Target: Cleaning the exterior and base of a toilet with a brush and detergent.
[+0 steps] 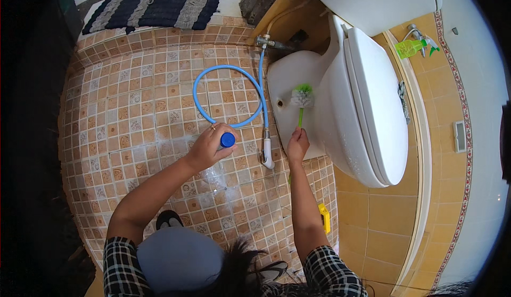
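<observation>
My left hand (pixel 209 147) grips a bottle with a blue cap (pixel 227 140); the hand hides most of its body. With my right hand (pixel 298 145) I hold the thin green handle of a toilet brush (pixel 302 97). Its white and green bristles are over the white ceramic base of the toilet (pixel 331 109), to the right of a small brown hole in that base. The toilet lid (pixel 375 105) is down. Between my hands a white spray nozzle (pixel 268 155) lies on the tiled floor, joined to a looped blue hose (pixel 199 73).
A striped rag mat (pixel 159 6) lies on the raised step. The hose runs from a metal valve (pixel 265 41) by the toilet. A green spray bottle (pixel 411 48) hangs at the right wall near a tap. A yellow object (pixel 325 219) is on the floor by my right arm. White wet patches mark the floor.
</observation>
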`<state>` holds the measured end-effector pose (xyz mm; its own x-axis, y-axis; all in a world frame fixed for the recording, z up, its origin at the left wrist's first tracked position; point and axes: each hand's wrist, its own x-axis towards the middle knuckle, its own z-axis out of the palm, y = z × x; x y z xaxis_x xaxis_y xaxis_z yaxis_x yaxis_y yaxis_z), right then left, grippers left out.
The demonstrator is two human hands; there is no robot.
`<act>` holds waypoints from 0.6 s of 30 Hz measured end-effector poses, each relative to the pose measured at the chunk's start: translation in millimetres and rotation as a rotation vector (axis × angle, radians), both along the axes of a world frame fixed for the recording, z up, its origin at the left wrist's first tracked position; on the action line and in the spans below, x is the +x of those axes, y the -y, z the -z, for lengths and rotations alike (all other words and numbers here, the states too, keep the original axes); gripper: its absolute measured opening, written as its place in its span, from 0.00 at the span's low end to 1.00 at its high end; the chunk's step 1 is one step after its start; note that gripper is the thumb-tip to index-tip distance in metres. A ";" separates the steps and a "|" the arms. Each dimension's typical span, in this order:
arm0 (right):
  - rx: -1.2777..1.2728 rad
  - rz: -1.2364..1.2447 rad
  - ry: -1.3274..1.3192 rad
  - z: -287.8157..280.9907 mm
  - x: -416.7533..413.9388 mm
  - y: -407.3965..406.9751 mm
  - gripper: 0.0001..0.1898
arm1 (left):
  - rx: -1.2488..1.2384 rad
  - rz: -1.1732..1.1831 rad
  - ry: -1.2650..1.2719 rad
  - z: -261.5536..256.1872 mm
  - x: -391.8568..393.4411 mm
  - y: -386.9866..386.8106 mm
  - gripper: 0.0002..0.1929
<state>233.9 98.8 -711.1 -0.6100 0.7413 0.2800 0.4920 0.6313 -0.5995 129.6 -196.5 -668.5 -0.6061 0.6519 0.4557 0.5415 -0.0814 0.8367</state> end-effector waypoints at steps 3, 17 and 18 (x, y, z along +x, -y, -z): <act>0.007 0.025 0.016 24.4 22.2 12.6 0.17 | -0.008 -0.010 -0.010 2.9 0.9 0.6 0.14; -0.056 0.078 -0.016 12.5 -54.0 -4.0 0.21 | -0.017 -0.011 0.015 1.5 0.6 7.5 0.13; 0.039 0.068 0.032 34.0 -39.3 -18.7 0.22 | 0.003 -0.008 -0.002 -0.6 1.1 -2.1 0.13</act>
